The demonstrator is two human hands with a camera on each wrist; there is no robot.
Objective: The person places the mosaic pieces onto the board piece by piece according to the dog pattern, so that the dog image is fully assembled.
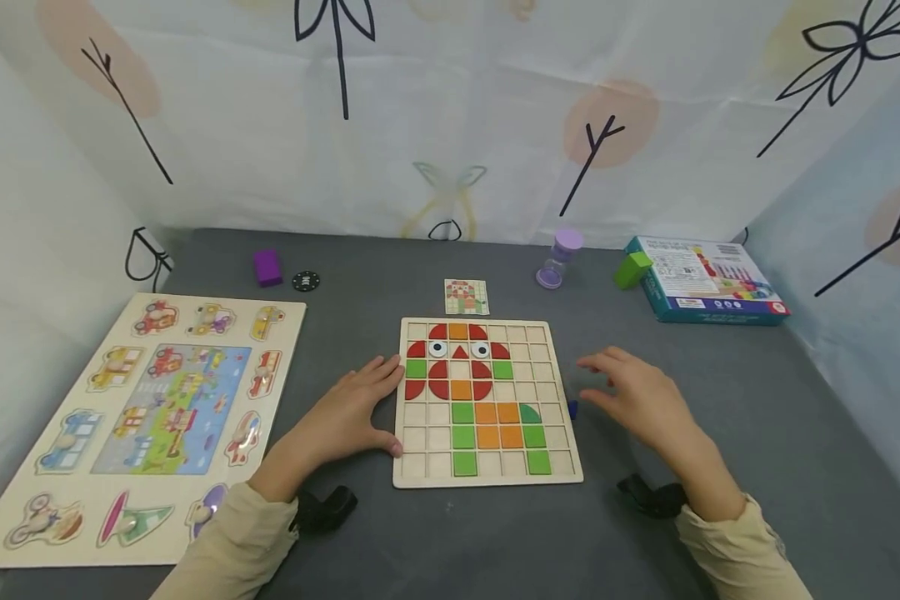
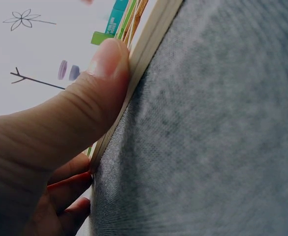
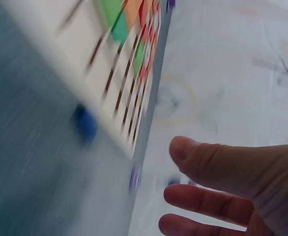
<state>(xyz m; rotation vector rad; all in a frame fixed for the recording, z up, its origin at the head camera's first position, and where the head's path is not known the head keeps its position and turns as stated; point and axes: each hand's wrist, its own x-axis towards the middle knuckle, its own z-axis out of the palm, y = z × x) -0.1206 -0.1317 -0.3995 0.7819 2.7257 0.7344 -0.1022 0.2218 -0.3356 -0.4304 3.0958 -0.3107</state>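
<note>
A wooden grid board (image 1: 431,462) lies on the table, partly filled with red, green and orange tiles and two eye tiles (image 1: 438,349). My left hand (image 1: 345,421) rests against its left edge, fingers extended and thumb touching the rim; the left wrist view shows the thumb (image 2: 97,93) pressed to the board's side. To the right of the board, my right hand (image 1: 641,400) hovers with loosely bent fingers and holds nothing. A small blue piece (image 1: 572,409) sits by the board's right edge, blurred in the right wrist view. Behind the board lies a small picture card (image 1: 466,297).
At left lies a big vehicle puzzle board (image 1: 285,333). Along the back are a purple block (image 1: 267,268), a black round disc (image 1: 306,281), a purple sand timer (image 1: 558,258), and a green block (image 1: 633,271) against a teal game box (image 1: 712,283). Fabric walls enclose the table.
</note>
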